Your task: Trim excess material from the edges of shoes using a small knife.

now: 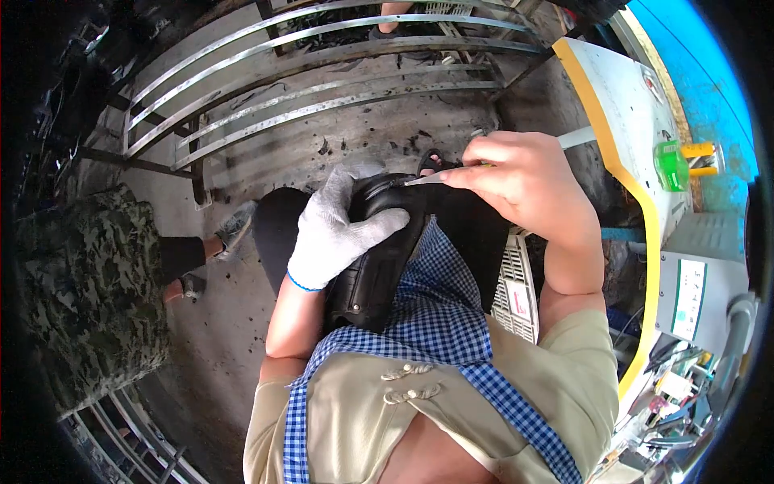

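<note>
White knit glove covers your left hand (334,230), which wraps over the black rubbery piece (379,250) on your lap, thumb pressing its upper curve. Your bare right hand (516,179) bends at the wrist, fingers pinched tight on a thin blade (426,180) touching the piece's top edge.

Floor (242,315): bare grey concrete, stained and scattered with small black scraps (407,145) near its middle. Resting on it: a welded frame of curved metal bars (322,73) across the far side, a second set of bars (121,436) at the lower left edge, a white slatted plastic crate (516,282) to the right, and a white machine housing with a yellow rim (629,153) at the far right. Also on it: another person's sandalled foot (234,230) to the left, beside a camouflage-patterned garment (89,290).
</note>
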Available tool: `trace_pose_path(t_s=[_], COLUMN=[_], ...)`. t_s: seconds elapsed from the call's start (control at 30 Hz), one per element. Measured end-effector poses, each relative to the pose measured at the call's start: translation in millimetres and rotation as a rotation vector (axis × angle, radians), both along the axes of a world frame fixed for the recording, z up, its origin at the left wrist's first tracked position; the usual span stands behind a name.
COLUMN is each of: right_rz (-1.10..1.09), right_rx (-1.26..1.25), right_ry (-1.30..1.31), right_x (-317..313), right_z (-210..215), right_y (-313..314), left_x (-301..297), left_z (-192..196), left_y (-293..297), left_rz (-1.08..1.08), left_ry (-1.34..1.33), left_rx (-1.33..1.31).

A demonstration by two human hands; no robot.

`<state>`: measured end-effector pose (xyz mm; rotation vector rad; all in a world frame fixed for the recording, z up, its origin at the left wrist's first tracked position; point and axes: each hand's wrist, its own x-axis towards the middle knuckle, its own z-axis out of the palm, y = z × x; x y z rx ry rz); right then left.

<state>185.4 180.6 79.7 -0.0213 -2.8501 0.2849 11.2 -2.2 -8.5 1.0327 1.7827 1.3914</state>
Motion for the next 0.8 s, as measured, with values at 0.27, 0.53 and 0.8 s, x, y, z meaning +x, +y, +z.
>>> trace_pose_path(t_s=[0.27, 0.53, 0.8], right_rz=[0.028, -0.021, -0.02], right_rx=[-0.109, -0.275, -0.244], right_ry=[0.065, 0.086, 0.192], right_x=[-9, 10, -2], right_z=[-11, -18, -22], right_y=[-3, -4, -21], left_x=[-2, -5, -14], left_z=[-9, 0, 10], left_y=[0, -3, -5], left_rz=[-0.043, -0.065, -0.157], left_ry=[-0.092, -0.431, -0.53], left_rx=[0.041, 0.152, 0.251])
